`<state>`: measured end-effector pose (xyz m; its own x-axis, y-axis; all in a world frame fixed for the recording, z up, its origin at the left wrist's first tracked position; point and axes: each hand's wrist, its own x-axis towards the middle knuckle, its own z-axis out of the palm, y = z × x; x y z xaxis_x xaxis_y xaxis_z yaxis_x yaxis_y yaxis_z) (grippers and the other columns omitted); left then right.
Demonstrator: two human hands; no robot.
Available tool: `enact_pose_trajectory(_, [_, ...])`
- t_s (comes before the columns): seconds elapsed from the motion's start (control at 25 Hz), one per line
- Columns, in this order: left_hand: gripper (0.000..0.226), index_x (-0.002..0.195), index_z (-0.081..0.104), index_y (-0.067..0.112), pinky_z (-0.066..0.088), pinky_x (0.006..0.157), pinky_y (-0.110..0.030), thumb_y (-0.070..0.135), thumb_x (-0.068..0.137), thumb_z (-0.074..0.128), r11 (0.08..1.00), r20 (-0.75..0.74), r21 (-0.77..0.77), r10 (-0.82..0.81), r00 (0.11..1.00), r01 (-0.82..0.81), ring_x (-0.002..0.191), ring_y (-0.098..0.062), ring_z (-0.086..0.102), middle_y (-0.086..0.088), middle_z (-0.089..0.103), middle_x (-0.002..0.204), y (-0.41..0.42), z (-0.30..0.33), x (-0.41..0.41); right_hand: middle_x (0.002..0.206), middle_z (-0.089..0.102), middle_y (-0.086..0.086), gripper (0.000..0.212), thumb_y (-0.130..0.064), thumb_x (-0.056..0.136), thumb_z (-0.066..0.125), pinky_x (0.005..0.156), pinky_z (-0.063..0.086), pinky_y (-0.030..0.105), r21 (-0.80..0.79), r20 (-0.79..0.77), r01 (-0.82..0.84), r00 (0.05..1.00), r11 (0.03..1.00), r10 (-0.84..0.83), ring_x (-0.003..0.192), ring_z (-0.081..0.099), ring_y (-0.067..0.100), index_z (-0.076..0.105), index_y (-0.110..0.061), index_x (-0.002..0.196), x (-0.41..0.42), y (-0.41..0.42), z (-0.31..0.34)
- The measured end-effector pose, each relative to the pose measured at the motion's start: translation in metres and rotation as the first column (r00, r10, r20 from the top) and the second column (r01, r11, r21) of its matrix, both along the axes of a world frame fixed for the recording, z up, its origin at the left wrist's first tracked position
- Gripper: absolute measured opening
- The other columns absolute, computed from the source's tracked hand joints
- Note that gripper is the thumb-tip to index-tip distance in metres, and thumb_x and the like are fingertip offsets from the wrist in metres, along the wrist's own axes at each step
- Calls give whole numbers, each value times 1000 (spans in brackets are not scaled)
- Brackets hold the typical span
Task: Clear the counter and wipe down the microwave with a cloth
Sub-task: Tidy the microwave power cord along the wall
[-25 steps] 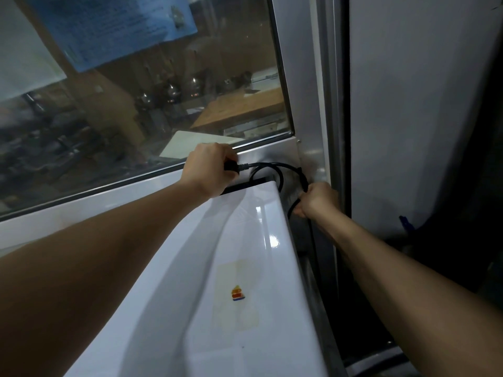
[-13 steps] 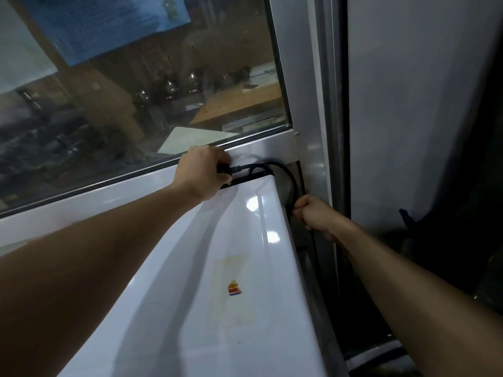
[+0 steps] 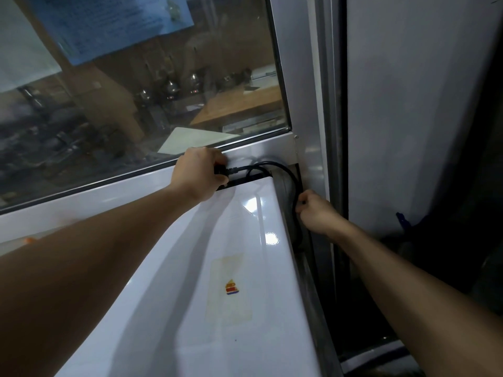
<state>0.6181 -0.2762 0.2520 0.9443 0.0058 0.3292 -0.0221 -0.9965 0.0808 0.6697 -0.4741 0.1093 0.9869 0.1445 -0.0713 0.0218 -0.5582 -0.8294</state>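
Evidently to manage slack behind the microwave (image 3: 217,268), left hand (image 3: 197,174) grips the plug (image 3: 221,170) while right hand (image 3: 317,214) clasps the black cord (image 3: 283,170) beside it.

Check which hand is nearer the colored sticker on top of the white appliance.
Right. The right hand grips the black cord beside the appliance's right edge, above the sticker. The left hand holds the plug end at the far back edge, farther off.

A single head-worn view looks forward and down, close over the white microwave top (image 3: 245,268) toward the window (image 3: 141,104) (no second view overlaps it); both forearms reach in from below.
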Motion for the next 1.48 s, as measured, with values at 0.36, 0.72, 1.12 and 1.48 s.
enact_pose_trajectory(0.36, [22,98,70,16,54,80,-42,13,76,73,999,13,-41,25,1000,-25,88,-30,62,-10,69,95,3,-4,-1,133,49,10,51,-4,88,46,101,42,32,-29,-118,-123,986,992,119,118,48,25,36,-12,138,0,-15,-3])
enact_pose_trajectory(0.72, [21,97,69,15,54,77,-41,12,76,71,999,36,-39,15,999,-13,86,-31,62,-11,68,94,6,-6,0,135,48,10,63,-16,87,59,86,41,28,-75,-38,-55,998,996,52,115,51,25,29,-14,142,-9,-23,12])
enact_pose_trajectory(1.12, [21,82,57,12,36,60,-31,10,69,73,999,88,-47,9,996,-5,75,-27,49,-6,60,83,11,-17,-1,144,41,10,68,-19,84,66,102,42,36,8,3,-24,1000,1000,24,128,44,27,30,-20,142,-20,-30,31])
enact_pose_trajectory(1.48, [9,86,67,21,37,62,-29,22,77,70,995,73,60,74,995,-78,87,-27,57,-2,64,93,15,-18,-6,143,41,9,73,-20,83,67,99,44,36,25,-9,-27,1000,999,27,124,47,26,27,-22,144,-23,-29,30])
